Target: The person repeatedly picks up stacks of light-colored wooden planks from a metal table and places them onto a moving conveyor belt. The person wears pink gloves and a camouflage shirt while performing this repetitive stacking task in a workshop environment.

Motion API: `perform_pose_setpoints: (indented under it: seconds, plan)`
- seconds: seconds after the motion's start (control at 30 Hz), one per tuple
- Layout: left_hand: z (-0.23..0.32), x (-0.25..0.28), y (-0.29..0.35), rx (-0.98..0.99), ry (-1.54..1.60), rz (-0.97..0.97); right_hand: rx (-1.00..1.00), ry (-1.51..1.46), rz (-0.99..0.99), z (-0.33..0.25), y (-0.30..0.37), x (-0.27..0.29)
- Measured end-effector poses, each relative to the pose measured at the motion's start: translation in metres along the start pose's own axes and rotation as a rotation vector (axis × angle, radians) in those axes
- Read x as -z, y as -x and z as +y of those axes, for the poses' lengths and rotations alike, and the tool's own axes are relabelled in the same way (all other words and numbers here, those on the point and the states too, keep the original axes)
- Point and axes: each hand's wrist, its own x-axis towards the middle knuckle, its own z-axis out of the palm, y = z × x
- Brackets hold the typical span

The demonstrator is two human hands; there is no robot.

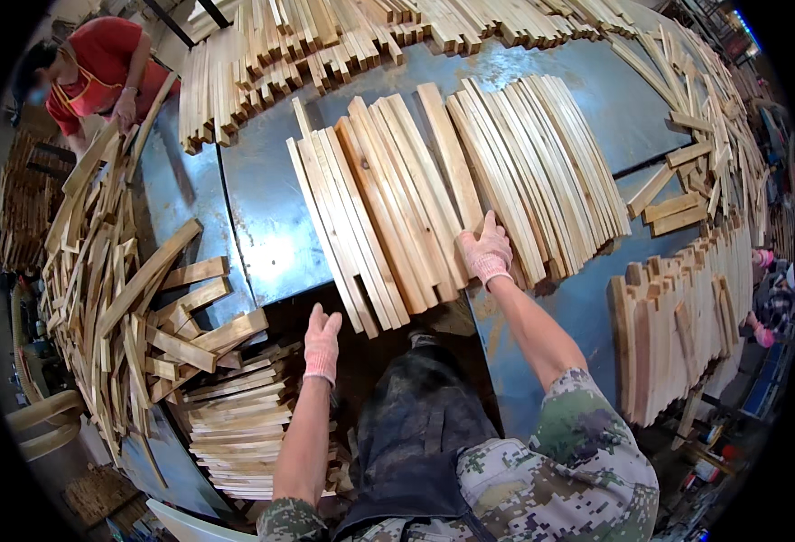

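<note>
A row of long pale wooden strips (379, 208) lies side by side on the blue metal table in front of me, their near ends jutting over its edge. My right hand (488, 250), in a pink knit glove, grips the near end of one wooden strip (452, 158). That strip lies slightly askew in a gap between the left part of the row and the strips (542, 172) on the right. My left hand (322, 345), gloved alike, hovers beside the near left corner of the row, fingers stretched out, holding nothing.
A jumbled heap of strips (126, 298) covers the table's left side, with a neat stack (239, 425) below. More strips line the far side (298, 45). Loose pieces (678, 212) and a standing bundle (678, 325) are at right. A person in red (113, 68) works at far left.
</note>
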Motion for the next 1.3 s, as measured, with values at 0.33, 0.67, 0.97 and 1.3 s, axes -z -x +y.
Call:
perform_pose_setpoints:
  seconds: [0.33,0.67,0.97,1.3]
  plan:
    - [0.042,-0.039,-0.089,-0.038,-0.370,0.095,0.276,-0.569,-0.455,0.004,-0.019,-0.011]
    - [0.082,-0.018,-0.088,0.002,-0.596,0.138,0.207,-0.929,-0.845,0.003,0.002,-0.014]
    - [0.057,-0.013,-0.103,-0.014,-0.721,0.195,0.142,-0.989,-0.978,0.003,-0.005,-0.010]
    - [0.080,-0.018,-0.096,0.049,-0.656,0.092,0.224,-0.803,-0.863,-0.010,0.002,-0.024]
